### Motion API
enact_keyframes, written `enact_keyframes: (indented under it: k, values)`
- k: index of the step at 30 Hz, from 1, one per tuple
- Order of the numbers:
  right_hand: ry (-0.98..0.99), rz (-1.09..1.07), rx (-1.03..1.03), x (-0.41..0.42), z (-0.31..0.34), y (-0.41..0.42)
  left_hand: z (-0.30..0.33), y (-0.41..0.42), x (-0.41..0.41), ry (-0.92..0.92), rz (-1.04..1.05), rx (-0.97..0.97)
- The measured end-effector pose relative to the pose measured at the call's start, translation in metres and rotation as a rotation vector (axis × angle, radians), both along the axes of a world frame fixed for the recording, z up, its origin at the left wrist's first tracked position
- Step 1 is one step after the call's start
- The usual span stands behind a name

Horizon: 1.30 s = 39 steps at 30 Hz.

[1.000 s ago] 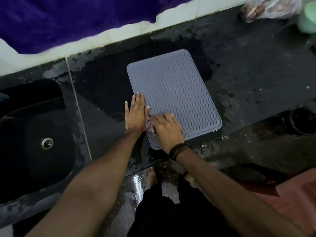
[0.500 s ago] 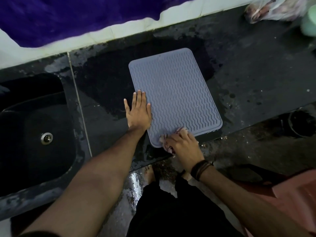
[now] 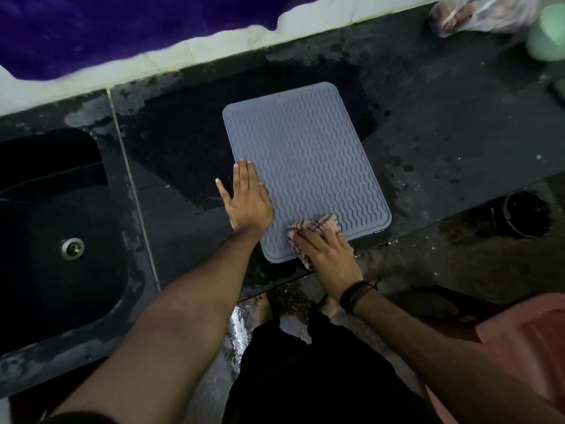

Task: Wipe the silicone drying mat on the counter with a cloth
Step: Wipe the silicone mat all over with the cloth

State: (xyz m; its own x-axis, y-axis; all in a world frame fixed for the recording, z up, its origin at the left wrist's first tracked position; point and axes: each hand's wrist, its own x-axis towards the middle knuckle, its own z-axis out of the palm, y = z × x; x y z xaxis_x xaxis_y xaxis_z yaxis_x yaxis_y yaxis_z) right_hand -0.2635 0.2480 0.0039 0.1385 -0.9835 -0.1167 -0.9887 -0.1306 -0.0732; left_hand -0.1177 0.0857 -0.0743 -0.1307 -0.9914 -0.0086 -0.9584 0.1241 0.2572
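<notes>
A grey silicone drying mat with wavy ridges lies on the dark wet counter. My left hand lies flat, fingers together, across the mat's left edge and pins it down. My right hand presses a checked cloth onto the mat's near edge, right of centre. Part of the cloth sticks out beyond my fingertips; the remainder is under the palm.
A black sink with a metal drain sits at the left. At the back right are a plastic bag and a pale green container. A purple fabric hangs over the white tiled wall. The counter's front edge runs just below the mat.
My right hand slid the cloth along the mat's near edge, from the near left corner toward the right. The left hand stayed flat on the left edge.
</notes>
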Motion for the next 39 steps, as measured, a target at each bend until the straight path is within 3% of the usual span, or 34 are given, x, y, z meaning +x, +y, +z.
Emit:
enact_keyframes:
  k: [3, 6, 10, 19, 23, 28, 35, 39]
  values:
    - [0.013, 0.017, -0.019, -0.002, 0.011, -0.004, 0.002, 0.002, 0.0, 0.035, 0.0, 0.009]
    - [-0.033, -0.112, -0.052, 0.011, 0.016, -0.04, 0.004, 0.0, 0.001, 0.02, -0.016, 0.05]
    - [-0.016, -0.122, 0.039, 0.033, 0.004, -0.071, 0.006, -0.001, 0.0, -0.004, -0.011, 0.057]
    - [0.024, -0.021, -0.05, 0.006, 0.004, 0.005, 0.011, 0.002, 0.0, 0.02, -0.027, 0.051]
    - [0.017, -0.151, -0.097, 0.0, 0.013, -0.051, 0.017, -0.001, -0.009, -0.069, -0.034, 0.058]
    - [0.078, -0.108, 0.072, -0.003, 0.002, -0.115, 0.017, 0.007, -0.033, -0.029, -0.028, 0.109]
    - [0.014, 0.069, -0.052, -0.051, -0.006, -0.026, 0.013, 0.011, -0.041, -0.041, 0.032, 0.051]
    - [0.012, 0.166, 0.019, -0.075, 0.009, -0.012, 0.013, 0.01, -0.042, -0.088, 0.025, 0.036]
